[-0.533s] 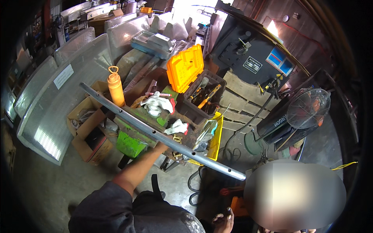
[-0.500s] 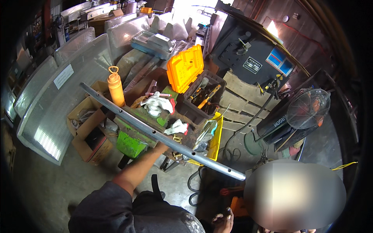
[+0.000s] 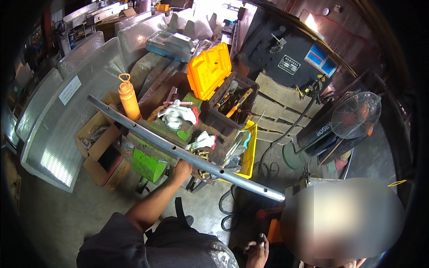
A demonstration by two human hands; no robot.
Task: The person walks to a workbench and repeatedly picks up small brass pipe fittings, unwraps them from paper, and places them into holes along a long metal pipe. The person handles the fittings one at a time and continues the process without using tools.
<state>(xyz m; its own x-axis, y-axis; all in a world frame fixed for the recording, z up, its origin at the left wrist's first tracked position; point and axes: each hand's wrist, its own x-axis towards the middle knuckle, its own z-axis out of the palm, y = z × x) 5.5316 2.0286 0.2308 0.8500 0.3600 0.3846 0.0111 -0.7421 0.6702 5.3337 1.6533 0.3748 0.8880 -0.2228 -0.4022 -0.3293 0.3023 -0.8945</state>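
Note:
A long grey steel tube (image 3: pixel 154 141) with a row of holes slants across in front of me, over the cluttered green bench. My left hand (image 3: pixel 182 171) is closed at the tube's near edge, beside small brass fittings (image 3: pixel 203 155). Its fingertips are hidden, so whatever they hold cannot be made out. White gloves with red cuffs lie behind the tube, one (image 3: pixel 202 140) near the fittings and another (image 3: pixel 178 110) farther back beside a pale roll (image 3: pixel 173 122). Low at the bottom edge, my right hand (image 3: pixel 257 253) has its fingers apart and half bent, with nothing visible in them.
An orange bottle (image 3: pixel 129 99) stands behind the tube's left end. Farther back is an open toolbox (image 3: pixel 225 117) with an orange lid. A yellow tray (image 3: pixel 249 154) holds thin rods. Cardboard boxes (image 3: pixel 103 156) sit left, a fan (image 3: pixel 356 115) right. Another person, blurred, is at lower right.
My left hand has drawn back from behind the tube, near the brass fittings, to its near side. My right hand stays low, its fingers shifted slightly. The view has shifted a little.

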